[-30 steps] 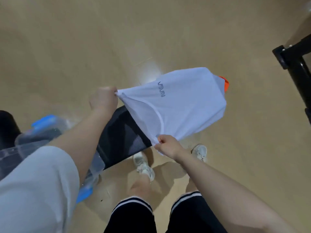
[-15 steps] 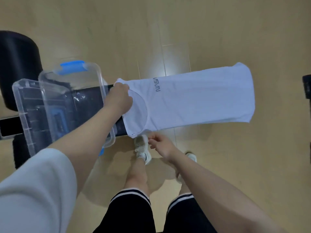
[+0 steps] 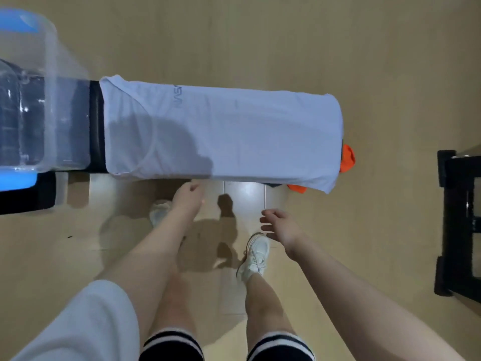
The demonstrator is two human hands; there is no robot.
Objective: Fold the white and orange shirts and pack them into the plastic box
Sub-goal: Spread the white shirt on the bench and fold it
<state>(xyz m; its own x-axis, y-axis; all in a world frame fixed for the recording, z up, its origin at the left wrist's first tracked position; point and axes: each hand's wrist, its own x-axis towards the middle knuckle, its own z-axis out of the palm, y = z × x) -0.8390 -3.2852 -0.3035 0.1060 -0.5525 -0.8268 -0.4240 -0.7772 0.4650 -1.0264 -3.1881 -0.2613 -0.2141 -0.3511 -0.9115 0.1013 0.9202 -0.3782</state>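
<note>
along the worktop (image 3: 96, 126) lies the white shirt (image 3: 234, 136), flat, orange shirt (image 3: 347, 157) peeking past its right edge. left hand (image 3: 188, 198) and right hand (image 3: 279, 225) hover below the near edge, fingers relaxed, holding nothing. plastic box (image 3: 49, 100) sits at left.

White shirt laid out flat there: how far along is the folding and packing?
Done: white shirt spread flat on the bench. In hand: nothing; left hand and right hand are off it. Left: folding it, the orange shirt underneath, then packing the plastic box.

Left hand (image 3: 188, 196) extended forward, fingers loosely curled, empty. Right hand (image 3: 279, 225) fingers spread, relaxed, empty.
</note>
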